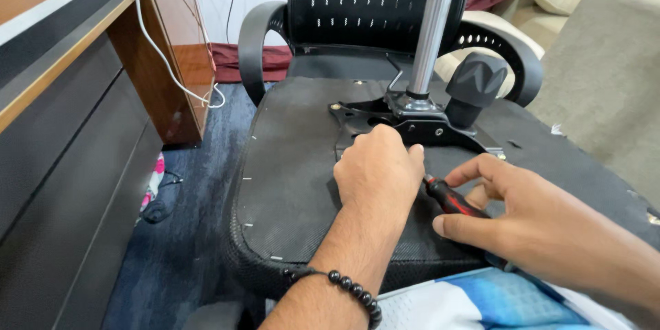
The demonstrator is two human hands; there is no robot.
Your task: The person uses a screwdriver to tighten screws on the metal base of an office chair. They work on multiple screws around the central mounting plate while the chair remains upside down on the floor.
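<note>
Chair: black upturned office-chair seat (295,165) lay underside up, exposing its black metal mechanism plate (412,127) | Left hand (377,172): clenched just before the plate, contents hidden, we could not tell | Right hand (522,216): gripped a red-and-black-handled screwdriver (450,199), tip toward the plate, likely for its screws

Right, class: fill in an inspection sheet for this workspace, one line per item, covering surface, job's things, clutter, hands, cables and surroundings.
Surface: upturned office chair seat, black fabric underside up, staples along its edge.
Job's things: black mechanism plate on the seat, chrome gas cylinder rising from it, black knob beside; red-and-black screwdriver.
Clutter: small pink-and-black item on the carpet.
Hands: left hand fisted at the plate, bead bracelet on its wrist; right hand grips the screwdriver.
Cables: white cable hanging off the wooden desk.
Surroundings: blue carpet, beige sofa.
</note>
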